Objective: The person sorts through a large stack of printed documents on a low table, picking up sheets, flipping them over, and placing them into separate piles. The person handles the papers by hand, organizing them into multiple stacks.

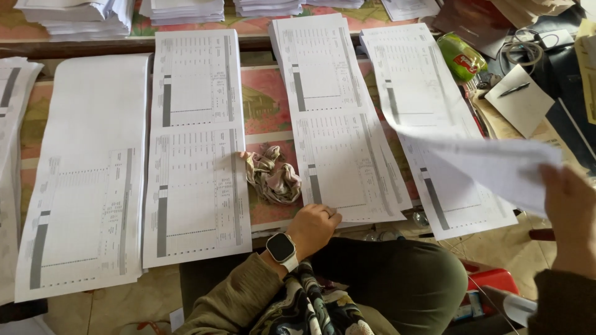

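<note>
Desk (267, 93): a low surface with a red and green patterned top, covered by long white printed paper stacks laid side by side.
Paper stacks: a far-left stack of long white forms (84, 180); a second stack of white forms with grey bars (195, 142); a third white form stack (338, 118); a fourth white form stack (428, 118) on the right.
Loose sheet: a single white paper sheet (496, 167), blurred, lifted above the fourth stack.
Right hand (571, 217): closed on the right edge of the lifted sheet; the fingers are hidden behind it.
Left hand (313, 226): fingers curled, tips touching the near edge of the third stack; a pale-strapped square wristwatch (281, 249) on the wrist.
Cloth: a crumpled beige patterned rag (272, 175) between the second and third stacks.
Pen: a dark pen (514, 90) on a white paper at far right.
</note>
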